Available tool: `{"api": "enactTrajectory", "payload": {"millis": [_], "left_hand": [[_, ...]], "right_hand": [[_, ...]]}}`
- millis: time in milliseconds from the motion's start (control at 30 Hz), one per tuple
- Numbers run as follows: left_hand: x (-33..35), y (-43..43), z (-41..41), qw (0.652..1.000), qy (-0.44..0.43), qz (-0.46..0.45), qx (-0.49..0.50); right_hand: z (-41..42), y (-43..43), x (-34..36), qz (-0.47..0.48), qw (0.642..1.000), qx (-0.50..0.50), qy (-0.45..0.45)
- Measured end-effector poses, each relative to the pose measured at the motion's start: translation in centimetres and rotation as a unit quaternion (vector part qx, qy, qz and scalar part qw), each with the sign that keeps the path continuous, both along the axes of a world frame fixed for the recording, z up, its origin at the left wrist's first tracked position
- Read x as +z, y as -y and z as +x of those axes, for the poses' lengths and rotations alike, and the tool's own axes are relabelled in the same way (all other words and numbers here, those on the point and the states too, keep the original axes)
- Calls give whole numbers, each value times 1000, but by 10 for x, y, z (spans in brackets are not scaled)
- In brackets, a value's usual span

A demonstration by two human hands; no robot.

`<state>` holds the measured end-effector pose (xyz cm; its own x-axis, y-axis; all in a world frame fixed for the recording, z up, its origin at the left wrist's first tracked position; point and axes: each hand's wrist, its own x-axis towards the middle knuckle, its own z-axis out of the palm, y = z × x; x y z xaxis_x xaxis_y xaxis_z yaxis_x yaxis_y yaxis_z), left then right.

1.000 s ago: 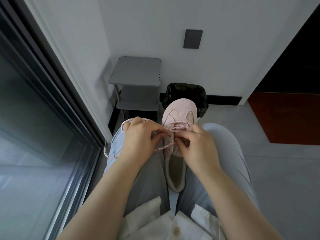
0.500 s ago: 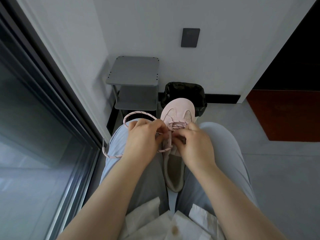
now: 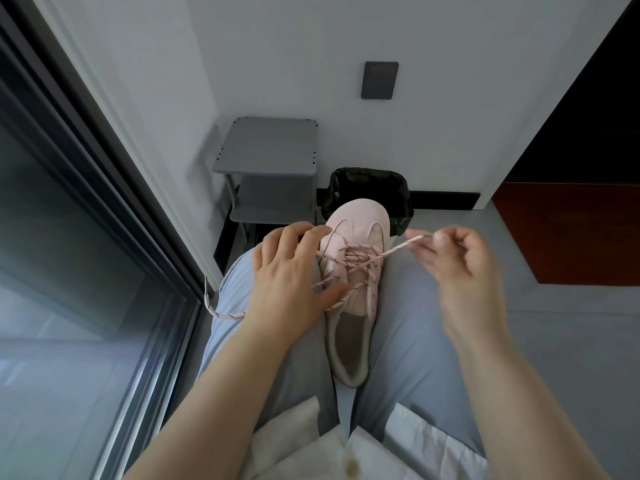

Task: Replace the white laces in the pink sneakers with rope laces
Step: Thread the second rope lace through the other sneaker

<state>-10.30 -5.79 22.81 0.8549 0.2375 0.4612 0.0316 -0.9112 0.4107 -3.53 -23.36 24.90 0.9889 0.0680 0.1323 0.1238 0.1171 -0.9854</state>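
A pink sneaker (image 3: pixel 358 233) lies toe-away between my thighs, its grey opening toward me. A pink rope lace with dark flecks (image 3: pixel 356 258) criss-crosses its eyelets. My right hand (image 3: pixel 457 268) pinches one lace end between thumb and finger, drawn out taut to the right of the shoe. My left hand (image 3: pixel 291 271) rests against the shoe's left side, fingers spread and lightly bent, thumb over a strand. The other lace end (image 3: pixel 221 315) trails left across my thigh, its tip hanging off the leg.
A grey two-tier shelf (image 3: pixel 270 161) stands in the corner ahead, a black-lined bin (image 3: pixel 367 188) right behind the shoe's toe. A dark glass door (image 3: pixel 69 254) runs along the left. Grey floor and a reddish-brown panel (image 3: pixel 571 233) lie to the right.
My right hand has pulled away to the right, drawing a lace end out taut. My left hand opened out from the eyelets and now lies against the shoe's side.
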Motion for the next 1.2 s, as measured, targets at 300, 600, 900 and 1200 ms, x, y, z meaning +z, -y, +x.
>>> {"api": "enactTrajectory", "payload": {"millis": [300, 600, 900, 1200], "left_hand": [[-5, -1, 5, 1000, -8, 21, 0], [-3, -5, 1, 1000, -20, -4, -6], [6, 1, -5, 996, -63, -32, -47], [-1, -10, -1, 987, -81, 9, -139]], "right_hand": [[-6, -1, 2, -377, 910, 92, 144], [1, 8, 1, -489, 846, 34, 210], [8, 38, 5, -448, 866, -97, 202], [0, 19, 12, -107, 993, -46, 13]]}}
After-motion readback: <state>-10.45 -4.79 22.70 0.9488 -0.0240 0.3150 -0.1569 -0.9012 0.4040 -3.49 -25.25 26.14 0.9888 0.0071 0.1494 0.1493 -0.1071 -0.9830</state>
